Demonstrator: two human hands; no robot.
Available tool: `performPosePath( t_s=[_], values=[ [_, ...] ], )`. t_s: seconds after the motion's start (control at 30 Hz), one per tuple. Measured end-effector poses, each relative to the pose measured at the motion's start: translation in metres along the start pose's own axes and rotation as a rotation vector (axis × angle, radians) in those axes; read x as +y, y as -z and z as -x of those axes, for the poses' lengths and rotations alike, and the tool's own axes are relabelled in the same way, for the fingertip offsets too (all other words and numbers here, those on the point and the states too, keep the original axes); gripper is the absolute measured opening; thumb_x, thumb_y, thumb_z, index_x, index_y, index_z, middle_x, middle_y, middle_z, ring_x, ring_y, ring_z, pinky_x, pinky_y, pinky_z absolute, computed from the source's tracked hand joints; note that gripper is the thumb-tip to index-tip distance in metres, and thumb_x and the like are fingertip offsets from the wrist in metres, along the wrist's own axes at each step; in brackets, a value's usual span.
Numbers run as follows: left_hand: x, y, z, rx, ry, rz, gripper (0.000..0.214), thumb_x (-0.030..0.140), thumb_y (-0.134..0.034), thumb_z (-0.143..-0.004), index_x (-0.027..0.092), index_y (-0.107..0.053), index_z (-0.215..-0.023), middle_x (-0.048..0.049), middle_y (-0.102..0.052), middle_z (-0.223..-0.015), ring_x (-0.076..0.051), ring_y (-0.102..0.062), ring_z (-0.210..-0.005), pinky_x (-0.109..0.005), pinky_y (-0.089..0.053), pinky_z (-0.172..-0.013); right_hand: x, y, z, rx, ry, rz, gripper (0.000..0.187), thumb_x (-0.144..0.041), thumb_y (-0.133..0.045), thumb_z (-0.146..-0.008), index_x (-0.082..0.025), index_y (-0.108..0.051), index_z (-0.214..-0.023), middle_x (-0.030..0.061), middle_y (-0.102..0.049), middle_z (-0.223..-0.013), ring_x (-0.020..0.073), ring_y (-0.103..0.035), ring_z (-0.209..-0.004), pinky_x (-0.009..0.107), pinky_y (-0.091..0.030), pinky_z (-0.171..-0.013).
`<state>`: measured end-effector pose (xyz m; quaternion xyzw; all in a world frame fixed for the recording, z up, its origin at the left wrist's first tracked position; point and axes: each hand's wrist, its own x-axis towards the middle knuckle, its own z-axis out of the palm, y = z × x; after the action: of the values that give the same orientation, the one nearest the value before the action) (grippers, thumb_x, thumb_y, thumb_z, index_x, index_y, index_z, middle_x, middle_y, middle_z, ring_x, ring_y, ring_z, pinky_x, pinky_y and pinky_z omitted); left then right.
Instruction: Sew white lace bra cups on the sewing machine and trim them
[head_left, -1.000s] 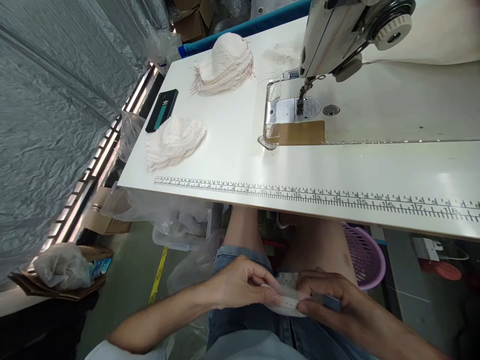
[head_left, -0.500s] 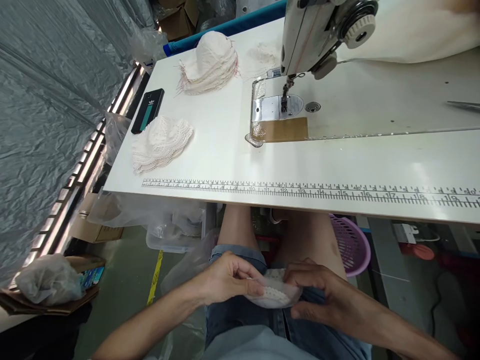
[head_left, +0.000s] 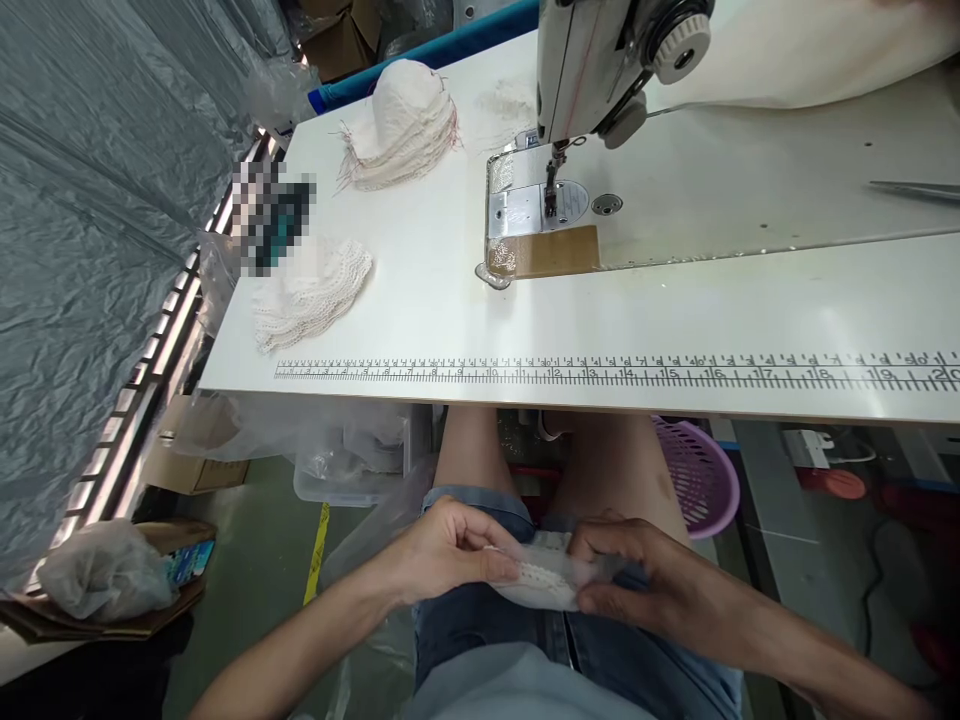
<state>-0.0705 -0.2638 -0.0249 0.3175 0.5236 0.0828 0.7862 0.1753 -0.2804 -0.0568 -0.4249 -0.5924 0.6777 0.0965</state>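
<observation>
Above my lap, my left hand [head_left: 480, 550] pinches one end of a white fabric piece with a lacy trim [head_left: 540, 582]. The other end, where thin sheer cloth shows, is gripped between the thumb and fingers of my right hand [head_left: 626, 572]. Folded and slightly curved, the piece stretches between both hands over my denim shorts. On the table, a lacy-edged stack of white fabric pieces [head_left: 319, 295] lies at the left. Farther back rests another rounded white stack [head_left: 409, 125] with loose threads along its edges.
A sewing machine [head_left: 592, 70] stands on the white table [head_left: 420, 310], which has a ruler strip along its front edge. Metal tweezers or scissor tips [head_left: 915, 188] lie at right. A purple basket [head_left: 701, 480] and a clear plastic bin [head_left: 349, 485] sit below.
My right thumb has come up and closed onto the fabric piece's right end. My left hand keeps its pinch. The whole view has shifted slightly, and a patch at the table's left is now pixelated.
</observation>
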Motion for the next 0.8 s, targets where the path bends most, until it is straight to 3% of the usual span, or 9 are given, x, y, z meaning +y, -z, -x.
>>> performPosePath(
  t_s=[0.2,0.33,0.53,0.8],
  values=[
    [0.0,-0.003,0.0,0.025,0.0,0.003,0.03,0.037,-0.081,-0.06,0.013,-0.075,-0.077,-0.0026,-0.067,-0.061,-0.007,-0.054,-0.055,-0.017,-0.04,-0.056,-0.005,-0.003,-0.007,-0.048,0.056,-0.005,0.023,-0.042,-0.07,-0.075,-0.021,-0.065,-0.082,0.0005,-0.062,-0.084,0.0188,-0.058,-0.078,0.025,-0.042,-0.065],
    [0.001,-0.005,-0.001,0.068,0.004,0.017,0.034,0.04,-0.082,-0.058,0.012,-0.074,-0.075,-0.0024,-0.067,-0.061,-0.006,-0.053,-0.054,-0.017,-0.039,-0.055,-0.004,-0.005,-0.013,-0.071,0.089,-0.025,0.016,-0.033,-0.064,-0.081,-0.018,-0.066,-0.074,-0.0006,-0.059,-0.073,0.016,-0.056,-0.072,0.023,-0.039,-0.06],
    [0.003,-0.002,-0.001,0.05,0.056,0.036,0.037,0.04,-0.084,-0.052,0.012,-0.074,-0.073,-0.0039,-0.068,-0.064,-0.009,-0.056,-0.057,-0.02,-0.042,-0.059,-0.003,0.005,-0.007,-0.123,0.08,-0.142,0.02,-0.038,-0.06,-0.085,-0.021,-0.069,-0.08,-0.0004,-0.065,-0.081,0.0171,-0.06,-0.079,0.024,-0.044,-0.071],
    [0.001,-0.001,-0.002,0.012,0.029,0.033,0.035,0.039,-0.084,-0.053,0.013,-0.075,-0.075,-0.0042,-0.069,-0.066,-0.011,-0.059,-0.061,-0.023,-0.045,-0.064,-0.001,0.009,-0.002,-0.087,0.045,-0.08,0.022,-0.044,-0.062,-0.083,-0.024,-0.07,-0.078,0.0003,-0.066,-0.081,0.0205,-0.06,-0.083,0.028,-0.046,-0.073]
  ],
)
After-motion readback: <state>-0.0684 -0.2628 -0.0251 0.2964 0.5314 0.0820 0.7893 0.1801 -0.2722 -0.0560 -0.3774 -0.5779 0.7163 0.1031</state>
